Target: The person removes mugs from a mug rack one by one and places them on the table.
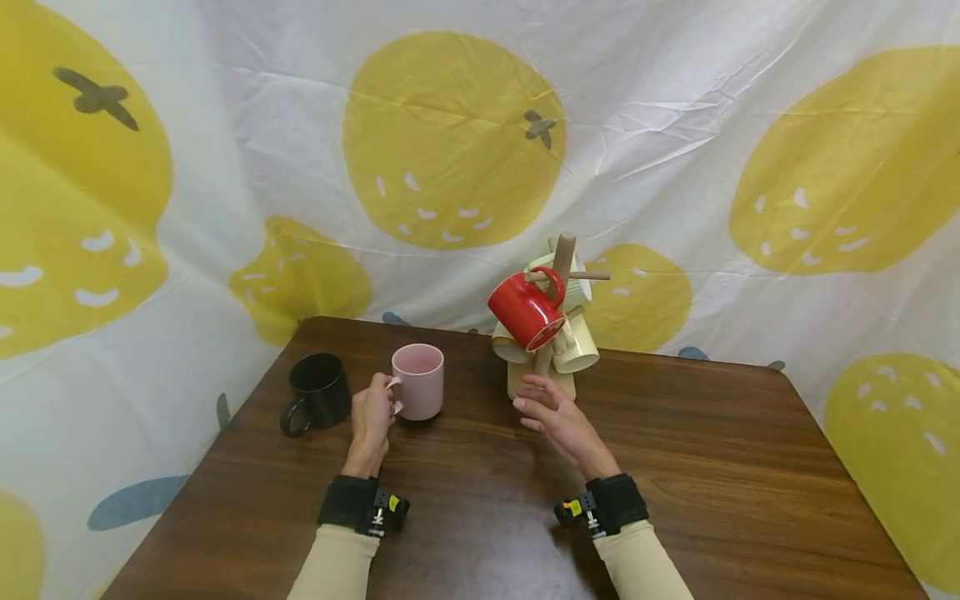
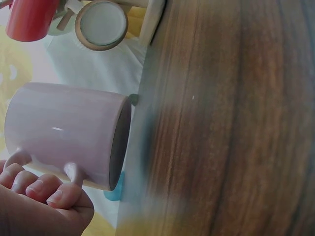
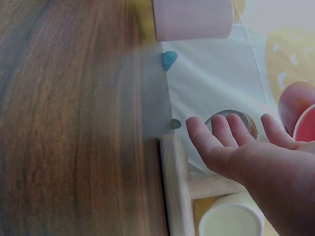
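My left hand [image 1: 372,414] grips the handle of a pink mug [image 1: 420,383], fingers curled through it. In the left wrist view the mug [image 2: 69,132] has its dark underside edge showing, just above the table. My right hand [image 1: 561,421] holds nothing, its fingers loosely extended in front of a wooden mug tree [image 1: 562,258]. On the tree hang a red mug [image 1: 525,312], a cream mug [image 1: 576,348], a pale green mug [image 1: 579,290] partly hidden behind the red one, and a further light mug [image 1: 510,346] low on the left.
A black mug [image 1: 320,392] stands on the brown wooden table [image 1: 712,467], left of the pink mug, its handle towards the front left. Behind and beside the table hangs a white curtain [image 1: 660,167] printed with yellow fruit. The tree's base [image 1: 517,382] is near the back edge.
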{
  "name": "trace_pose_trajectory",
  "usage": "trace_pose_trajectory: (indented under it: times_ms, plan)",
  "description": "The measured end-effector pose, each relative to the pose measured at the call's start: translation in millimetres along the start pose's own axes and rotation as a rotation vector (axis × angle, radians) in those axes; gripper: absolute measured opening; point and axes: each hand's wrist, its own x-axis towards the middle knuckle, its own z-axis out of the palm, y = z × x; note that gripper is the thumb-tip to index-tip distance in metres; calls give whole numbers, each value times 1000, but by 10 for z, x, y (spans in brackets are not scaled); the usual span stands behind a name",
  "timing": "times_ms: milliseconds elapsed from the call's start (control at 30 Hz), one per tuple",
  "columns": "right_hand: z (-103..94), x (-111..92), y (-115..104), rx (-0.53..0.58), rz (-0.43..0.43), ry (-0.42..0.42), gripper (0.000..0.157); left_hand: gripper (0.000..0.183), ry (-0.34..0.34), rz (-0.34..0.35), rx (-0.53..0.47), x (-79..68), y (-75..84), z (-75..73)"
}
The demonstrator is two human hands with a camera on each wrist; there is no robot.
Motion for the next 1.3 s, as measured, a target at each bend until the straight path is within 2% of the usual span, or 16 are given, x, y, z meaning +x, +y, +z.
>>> trace_pose_trajectory:
  times_ms: [500,1300]
  plan:
    - [-47,-31,24,-3,-2,0,59,27,24,-19,-38,1,-67,-2]
    - [-85,-44,38,12,5,13,57,27,79,-37,-14,1,-97,-32]
